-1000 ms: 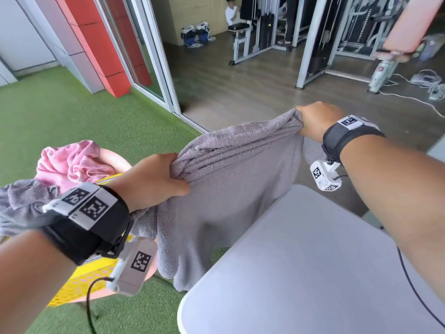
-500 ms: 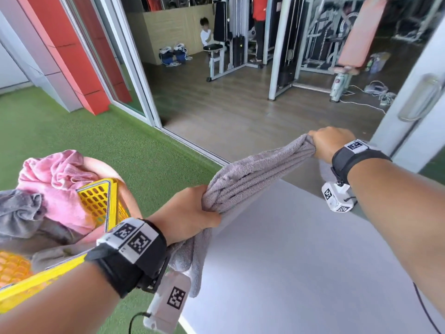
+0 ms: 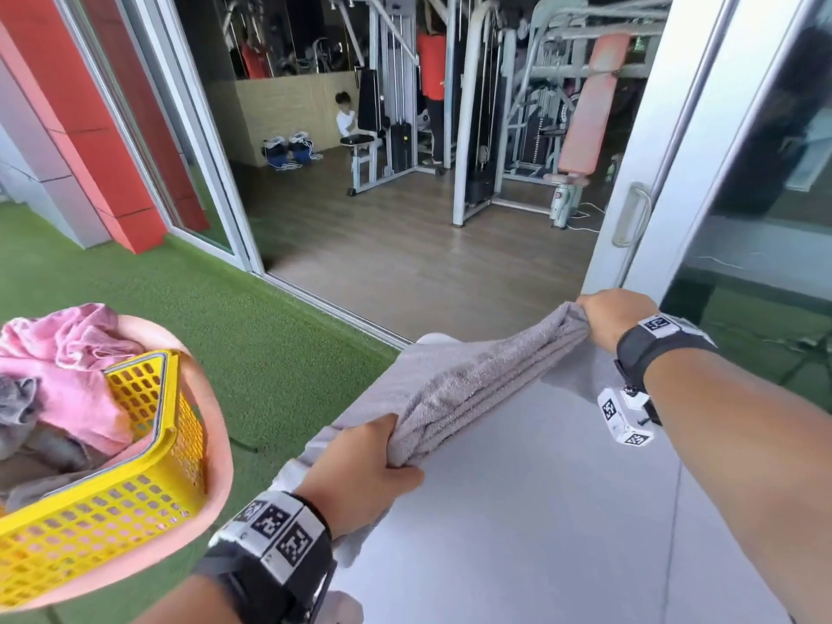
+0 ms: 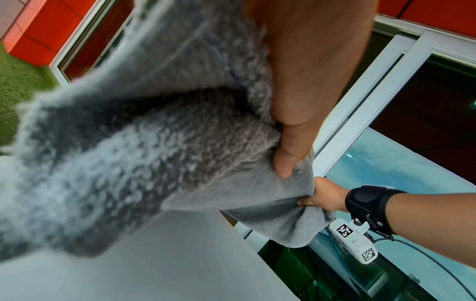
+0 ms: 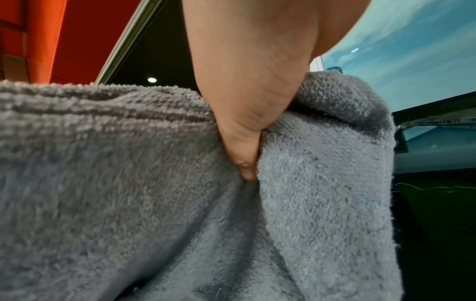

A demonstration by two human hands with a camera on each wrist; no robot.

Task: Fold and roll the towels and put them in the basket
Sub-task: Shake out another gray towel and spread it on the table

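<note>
A grey towel point(image 3: 468, 389) stretches between my two hands over the far left part of the white table point(image 3: 540, 511), its lower part draped on the tabletop. My left hand point(image 3: 360, 461) grips its near end, thumb on top of the bunched cloth point(image 4: 134, 142). My right hand point(image 3: 612, 317) grips the far end, fingers curled into the fabric point(image 5: 128, 183). The yellow basket point(image 3: 130, 479) sits at the left, holding a pink towel point(image 3: 67, 376) and grey towels point(image 3: 18, 403).
The basket rests on a pink round stool point(image 3: 216, 425) on green turf point(image 3: 225, 317). An open sliding door point(image 3: 675, 173) behind the table leads into a gym with weight machines point(image 3: 472, 128) and people.
Both hands have carried the grey towel from hanging beside the table over onto the tabletop and lowered it. The view has lifted toward the door.
</note>
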